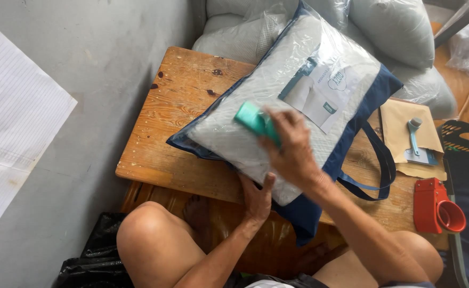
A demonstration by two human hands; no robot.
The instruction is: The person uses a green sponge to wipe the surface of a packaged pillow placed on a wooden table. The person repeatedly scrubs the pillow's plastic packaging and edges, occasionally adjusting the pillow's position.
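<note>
A low wooden table (165, 154) bears a clear plastic pillow bag (277, 101) trimmed in navy, lying slantwise at centre. A pale rectangular label card (322, 93) shows inside it toward one o'clock. The right hand (293, 146) curls its fingers round a teal tool (256, 121) pressed on the bag. The left hand (257, 198), fingers spread, steadies the bag's six-o'clock edge. A red tape dispenser (437, 207) sits at four o'clock.

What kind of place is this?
Probably a small home packing workshop: bagged pillows stacked behind a low wooden table, a red tape dispenser, and a zippered pillow bag under both hands.
</note>
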